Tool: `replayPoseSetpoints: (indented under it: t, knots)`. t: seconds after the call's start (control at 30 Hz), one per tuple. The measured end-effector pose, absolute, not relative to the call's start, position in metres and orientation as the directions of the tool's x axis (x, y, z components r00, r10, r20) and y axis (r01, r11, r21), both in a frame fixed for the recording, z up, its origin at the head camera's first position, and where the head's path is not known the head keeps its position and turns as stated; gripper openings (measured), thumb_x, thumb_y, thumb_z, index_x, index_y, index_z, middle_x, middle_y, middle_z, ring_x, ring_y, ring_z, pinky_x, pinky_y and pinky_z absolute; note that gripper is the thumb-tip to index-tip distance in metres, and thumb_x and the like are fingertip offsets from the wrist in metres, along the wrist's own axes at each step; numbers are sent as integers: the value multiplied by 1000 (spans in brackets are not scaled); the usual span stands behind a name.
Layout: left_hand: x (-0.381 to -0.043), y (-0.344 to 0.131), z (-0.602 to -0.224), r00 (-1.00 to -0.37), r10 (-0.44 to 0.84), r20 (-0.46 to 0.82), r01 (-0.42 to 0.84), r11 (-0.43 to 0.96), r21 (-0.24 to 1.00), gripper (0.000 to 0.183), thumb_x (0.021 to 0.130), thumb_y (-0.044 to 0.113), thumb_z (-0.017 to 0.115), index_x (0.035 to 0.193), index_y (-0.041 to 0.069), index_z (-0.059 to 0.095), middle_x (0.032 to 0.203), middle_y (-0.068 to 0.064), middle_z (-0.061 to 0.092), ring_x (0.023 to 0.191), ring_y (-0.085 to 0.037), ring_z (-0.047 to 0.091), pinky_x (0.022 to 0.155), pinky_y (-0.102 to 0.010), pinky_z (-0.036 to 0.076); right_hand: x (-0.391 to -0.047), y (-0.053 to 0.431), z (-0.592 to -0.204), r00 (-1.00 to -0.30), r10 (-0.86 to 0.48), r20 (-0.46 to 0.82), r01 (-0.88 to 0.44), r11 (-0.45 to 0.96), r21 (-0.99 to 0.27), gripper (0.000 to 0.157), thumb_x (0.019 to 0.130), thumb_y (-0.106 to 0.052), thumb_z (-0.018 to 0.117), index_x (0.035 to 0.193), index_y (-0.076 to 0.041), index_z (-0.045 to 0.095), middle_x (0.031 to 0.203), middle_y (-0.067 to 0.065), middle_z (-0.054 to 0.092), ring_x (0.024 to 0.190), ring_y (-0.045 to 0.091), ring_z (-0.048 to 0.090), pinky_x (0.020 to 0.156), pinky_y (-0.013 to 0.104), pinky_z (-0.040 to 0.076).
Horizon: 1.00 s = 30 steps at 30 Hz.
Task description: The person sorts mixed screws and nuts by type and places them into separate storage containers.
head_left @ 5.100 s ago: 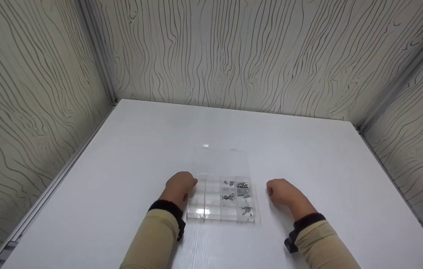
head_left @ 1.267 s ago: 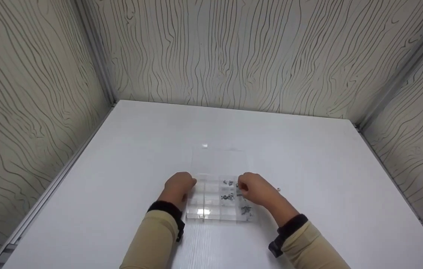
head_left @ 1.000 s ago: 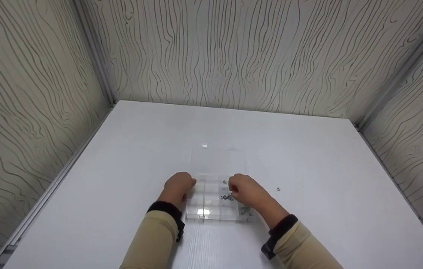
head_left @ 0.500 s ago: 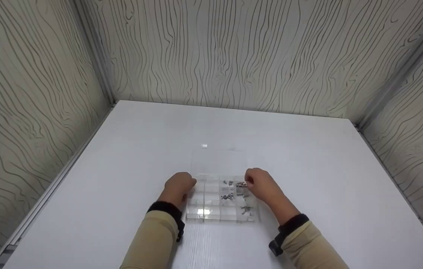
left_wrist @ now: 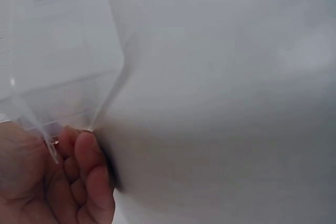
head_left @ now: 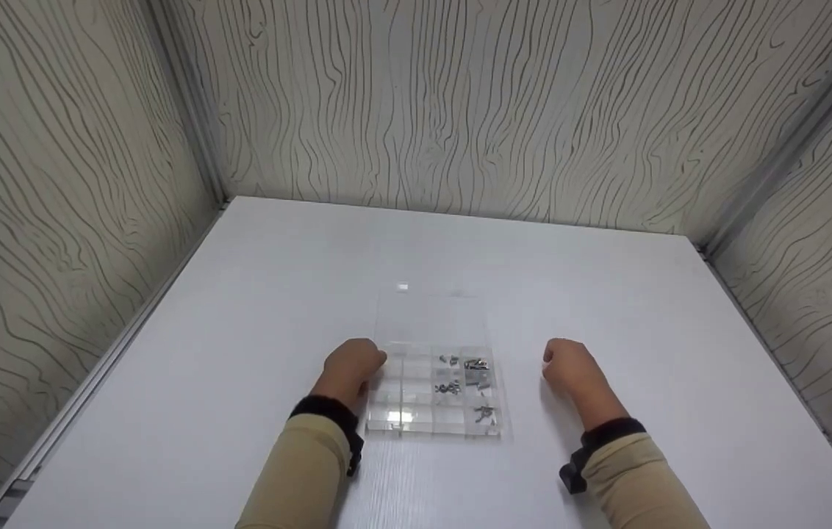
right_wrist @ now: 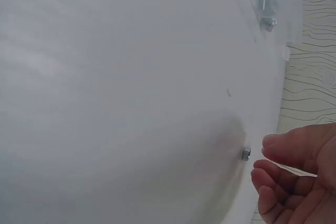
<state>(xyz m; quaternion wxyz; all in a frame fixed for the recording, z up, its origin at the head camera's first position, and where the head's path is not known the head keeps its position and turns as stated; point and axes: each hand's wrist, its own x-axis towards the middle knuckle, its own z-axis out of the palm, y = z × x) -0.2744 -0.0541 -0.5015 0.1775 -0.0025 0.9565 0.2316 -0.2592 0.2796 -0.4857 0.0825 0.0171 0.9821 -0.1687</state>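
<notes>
A clear plastic compartment box point(head_left: 416, 422) lies on the white table with its transparent lid point(head_left: 431, 316) folded back behind it. Its right-hand compartments hold small metal screws point(head_left: 484, 415) and similar hardware; those on the left are bare. My left hand point(head_left: 351, 367) grips the box's left side, and the left wrist view shows curled fingers point(left_wrist: 89, 156) at its clear edge. To the right of the box, my right hand point(head_left: 570, 371) is low over the table, thumb and fingers apart. A small metal nut point(right_wrist: 246, 153) lies just beyond those fingertips.
The white table point(head_left: 298, 272) reaches back to a panel wall point(head_left: 416, 103) with a wood-grain pattern. Similar panels stand on the left and right. Each wrist wears a black band, such as the right band point(head_left: 611, 433).
My right hand has gone from over the box's right compartments out to the right, where a small piece lay on the table. My left hand has stayed at the box's side.
</notes>
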Motion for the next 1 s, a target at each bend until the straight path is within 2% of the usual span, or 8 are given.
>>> replayPoseSetpoints:
  t: [0.17,0.3,0.6,0.73,0.83,1.0]
  knots:
    - [-277,-54,-504,-927,75,-369,-102,894,437,34,91,29,45,70,7,60,71,-7,59,61,-20,54,60,-32,46,-257,284,-495,-990,-10,-143,34,951,-306,6,77,5,55,75,-1,54,75,10,56,75,28,55,69,41,47]
    - [-277,-54,-503,-917,75,-391,-110,897,428,39,93,29,43,66,7,61,62,-6,58,52,-18,53,54,-29,46,-255,283,-498,-991,-2,-131,38,952,-302,7,76,6,53,75,-1,54,73,9,55,72,26,54,68,39,47]
    - [-276,-54,-505,-925,74,-372,-100,899,427,36,92,31,46,67,8,59,75,-7,59,65,-21,53,65,-33,46,-259,280,-502,-990,13,-139,58,944,-325,9,77,-2,60,79,-1,52,73,8,54,69,23,52,65,39,46]
    - [-276,-54,-504,-922,70,-381,-105,901,421,38,93,32,46,68,7,59,77,-8,60,65,-21,54,65,-33,46,-264,264,-494,-986,21,-168,80,933,-351,12,79,-6,63,85,-4,54,77,8,55,71,22,52,62,35,45]
    - [-276,-54,-503,-919,66,-388,-116,897,426,39,93,33,45,68,7,60,75,-8,60,62,-21,54,64,-32,46,-262,243,-483,-989,-21,-147,38,921,-387,12,78,-8,64,86,-6,55,77,6,55,70,20,52,60,32,45]
    - [-276,-53,-503,-922,57,-382,-126,892,435,37,92,33,46,67,8,57,70,-7,56,61,-21,52,62,-32,45,-250,204,-470,-983,-162,-85,-106,883,-458,11,78,-9,65,81,-12,54,74,0,54,69,16,50,60,29,44]
